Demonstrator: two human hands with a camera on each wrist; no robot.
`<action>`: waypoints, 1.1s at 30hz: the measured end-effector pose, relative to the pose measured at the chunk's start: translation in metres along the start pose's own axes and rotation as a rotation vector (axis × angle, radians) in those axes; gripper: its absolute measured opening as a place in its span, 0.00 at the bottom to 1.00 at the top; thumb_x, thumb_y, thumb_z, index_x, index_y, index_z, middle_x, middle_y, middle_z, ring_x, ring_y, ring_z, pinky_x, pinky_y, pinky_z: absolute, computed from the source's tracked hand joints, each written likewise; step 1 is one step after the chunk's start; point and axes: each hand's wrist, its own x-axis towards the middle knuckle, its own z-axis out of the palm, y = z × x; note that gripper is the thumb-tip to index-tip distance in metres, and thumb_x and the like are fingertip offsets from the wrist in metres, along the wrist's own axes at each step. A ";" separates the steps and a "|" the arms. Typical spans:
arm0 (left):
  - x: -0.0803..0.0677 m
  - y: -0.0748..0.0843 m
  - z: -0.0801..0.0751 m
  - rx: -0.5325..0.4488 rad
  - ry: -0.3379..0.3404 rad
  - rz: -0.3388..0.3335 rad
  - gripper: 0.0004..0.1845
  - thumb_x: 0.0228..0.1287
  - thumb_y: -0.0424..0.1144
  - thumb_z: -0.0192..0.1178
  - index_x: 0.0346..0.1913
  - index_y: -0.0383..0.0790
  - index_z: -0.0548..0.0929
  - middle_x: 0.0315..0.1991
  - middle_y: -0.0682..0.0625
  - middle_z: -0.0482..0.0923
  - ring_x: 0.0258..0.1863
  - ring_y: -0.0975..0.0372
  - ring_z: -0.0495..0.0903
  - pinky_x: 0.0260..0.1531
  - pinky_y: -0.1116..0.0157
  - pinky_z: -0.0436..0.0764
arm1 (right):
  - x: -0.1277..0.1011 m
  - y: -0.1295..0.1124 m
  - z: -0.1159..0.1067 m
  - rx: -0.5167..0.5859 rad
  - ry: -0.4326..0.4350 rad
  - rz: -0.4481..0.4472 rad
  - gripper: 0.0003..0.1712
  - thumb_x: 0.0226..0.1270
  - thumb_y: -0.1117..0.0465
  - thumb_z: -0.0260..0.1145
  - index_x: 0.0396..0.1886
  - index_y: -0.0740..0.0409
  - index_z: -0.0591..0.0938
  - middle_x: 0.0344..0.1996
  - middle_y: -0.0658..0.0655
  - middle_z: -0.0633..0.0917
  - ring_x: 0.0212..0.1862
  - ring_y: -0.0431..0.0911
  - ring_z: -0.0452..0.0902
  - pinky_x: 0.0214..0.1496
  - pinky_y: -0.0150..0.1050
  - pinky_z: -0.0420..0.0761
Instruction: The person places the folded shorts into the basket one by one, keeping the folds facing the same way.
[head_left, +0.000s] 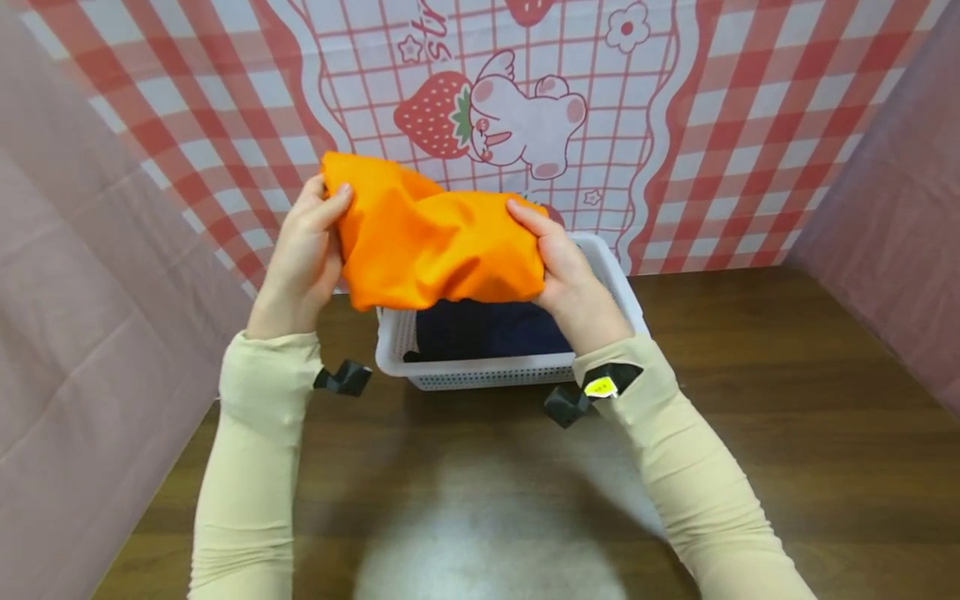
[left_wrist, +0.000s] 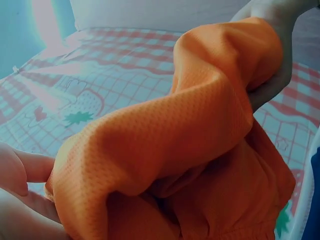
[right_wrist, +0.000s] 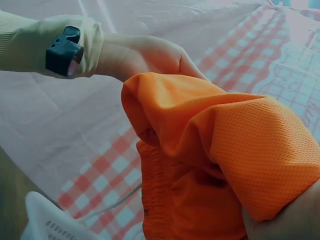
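Orange shorts (head_left: 442, 242) of mesh fabric hang between both hands, bunched and folded over, above a white basket (head_left: 495, 367). A gathered elastic waistband (right_wrist: 152, 190) shows on them in the right wrist view. My left hand (head_left: 303, 242) grips their left end, thumb in front and the other fingers largely behind the cloth. At the opposite end, my right hand (head_left: 566, 267) pinches the cloth with its thumb on the near face. Inside the basket lies dark navy cloth (head_left: 487, 329), partly hidden by the shorts.
The basket stands on a brown wooden surface (head_left: 750, 400), close to a red-and-white checked cloth backdrop (head_left: 720, 125) with strawberry prints. Pink fabric (head_left: 97, 292) hangs along the left side, and more pink fabric (head_left: 885, 208) along the right.
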 end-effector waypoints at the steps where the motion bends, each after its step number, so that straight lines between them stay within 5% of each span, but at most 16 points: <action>1: 0.002 -0.002 0.004 -0.009 -0.010 0.000 0.14 0.68 0.35 0.45 0.54 0.40 0.60 0.45 0.47 0.64 0.42 0.61 0.68 0.44 0.68 0.68 | 0.000 -0.004 -0.001 0.017 -0.011 -0.007 0.07 0.67 0.59 0.54 0.40 0.58 0.73 0.32 0.53 0.78 0.31 0.44 0.76 0.33 0.34 0.80; 16: 0.024 -0.029 0.042 -0.083 -0.080 -0.026 0.11 0.69 0.31 0.41 0.51 0.40 0.59 0.47 0.47 0.64 0.45 0.60 0.67 0.50 0.67 0.66 | -0.014 -0.048 -0.012 0.070 0.065 -0.128 0.12 0.62 0.60 0.60 0.44 0.57 0.71 0.35 0.53 0.76 0.35 0.47 0.76 0.34 0.38 0.81; 25: 0.034 -0.048 0.037 -0.129 -0.084 -0.071 0.13 0.69 0.32 0.41 0.54 0.38 0.59 0.49 0.46 0.65 0.47 0.59 0.68 0.50 0.65 0.67 | -0.015 -0.061 -0.017 0.050 0.092 -0.153 0.18 0.60 0.61 0.63 0.48 0.56 0.69 0.39 0.53 0.75 0.42 0.46 0.74 0.39 0.37 0.80; 33: 0.051 -0.070 0.025 -0.166 -0.015 -0.146 0.11 0.69 0.32 0.40 0.52 0.39 0.63 0.45 0.48 0.68 0.43 0.61 0.70 0.46 0.66 0.68 | 0.005 -0.066 -0.028 0.018 0.132 -0.151 0.13 0.61 0.64 0.62 0.45 0.58 0.71 0.37 0.53 0.77 0.38 0.46 0.75 0.37 0.37 0.80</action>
